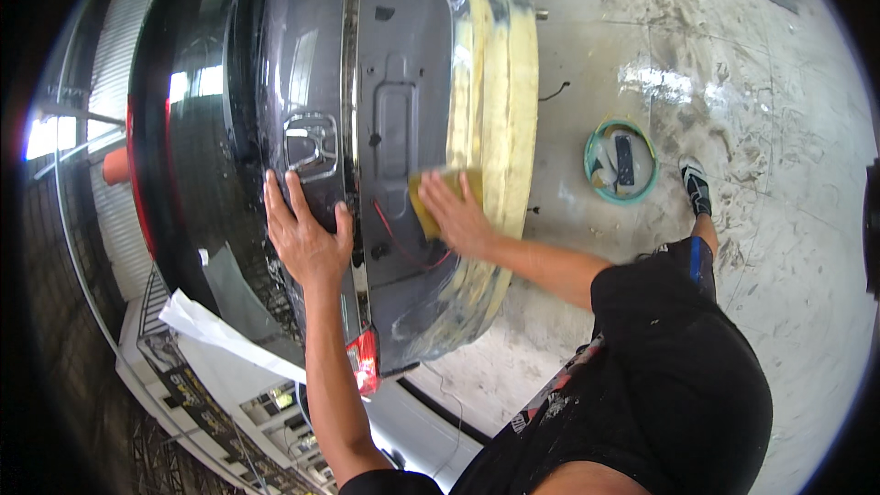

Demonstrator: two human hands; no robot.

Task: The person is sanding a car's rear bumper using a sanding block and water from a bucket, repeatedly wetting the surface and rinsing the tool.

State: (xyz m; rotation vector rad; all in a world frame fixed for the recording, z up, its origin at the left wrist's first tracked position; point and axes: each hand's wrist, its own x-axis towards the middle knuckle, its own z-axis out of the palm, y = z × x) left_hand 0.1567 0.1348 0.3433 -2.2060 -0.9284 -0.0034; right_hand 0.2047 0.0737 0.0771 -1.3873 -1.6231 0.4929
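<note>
My left hand lies flat with fingers spread on the dark grey rear panel of a car, just below its chrome emblem. My right hand presses a yellow sanding sheet against the recessed plate area, at the edge of a band of pale yellow filler that runs along the panel's lower edge. A red wire loops out of the panel below my right hand.
A teal bucket with tools in it stands on the stained concrete floor to the right. My foot in a shoe is beside it. White masking paper hangs off the car at lower left. A red tail light sits below.
</note>
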